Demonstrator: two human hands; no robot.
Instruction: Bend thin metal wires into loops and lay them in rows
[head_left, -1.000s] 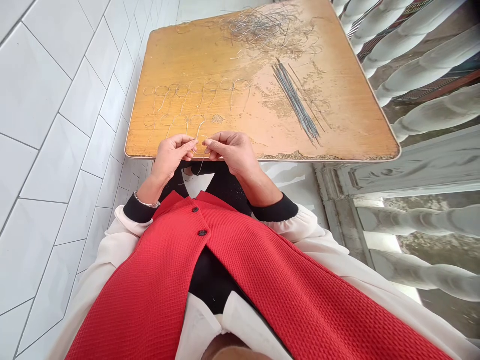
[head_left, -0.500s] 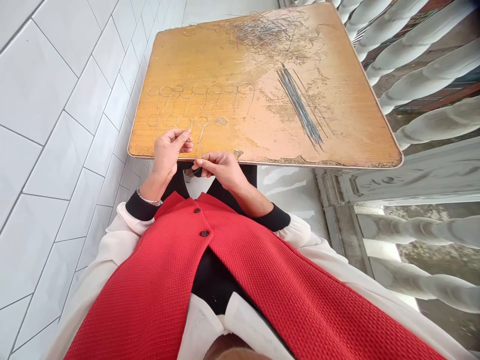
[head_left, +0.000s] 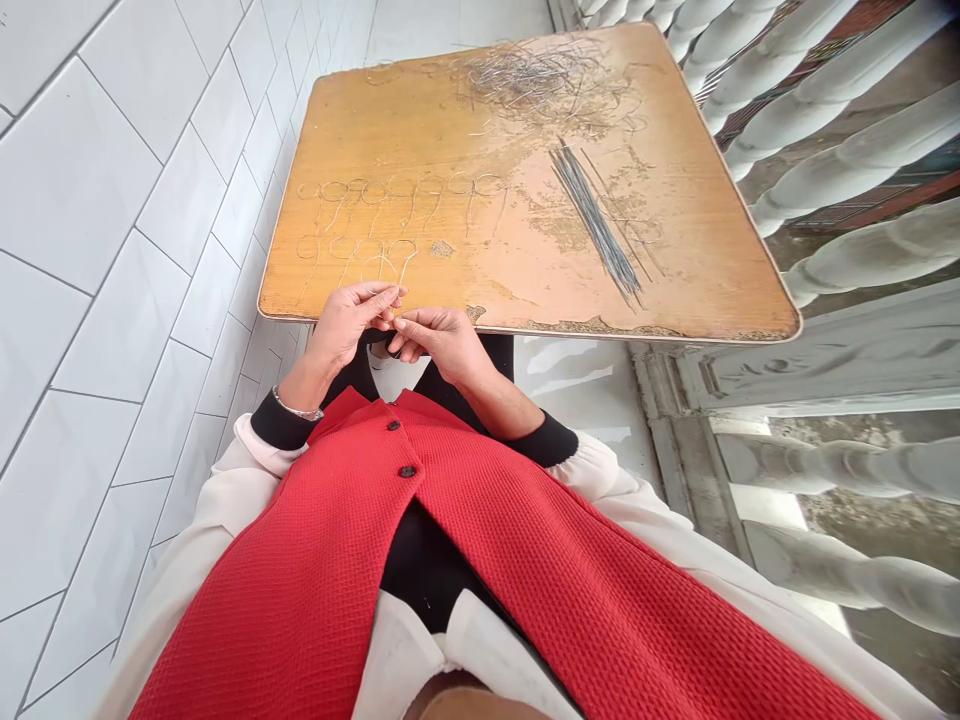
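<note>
In front of my chest, at the near edge of the wooden table [head_left: 390, 130], both hands pinch a thin wire. My left hand [head_left: 351, 322] has thumb and forefinger pressed together, and a thin wire loop [head_left: 379, 270] rises just above its fingertips. My right hand [head_left: 441, 340] is closed in a pinch right beside the left fingertips; the bit of wire between its fingers is mostly hidden. Just beyond the hands lie wire loops with straight tails [head_left: 431, 188], set out in two rows on the tabletop.
A bundle of straight grey wires [head_left: 598, 222] lies on the right half of the table. Farther back sits a tangled heap of wire [head_left: 536, 75]. A white tiled wall [head_left: 112, 200] runs along the left, and a white balustrade [head_left: 832, 160] along the right.
My left hand has moved right and slightly down, so its fingertips now meet those of my right hand. A wire loop now shows above the left fingers.
</note>
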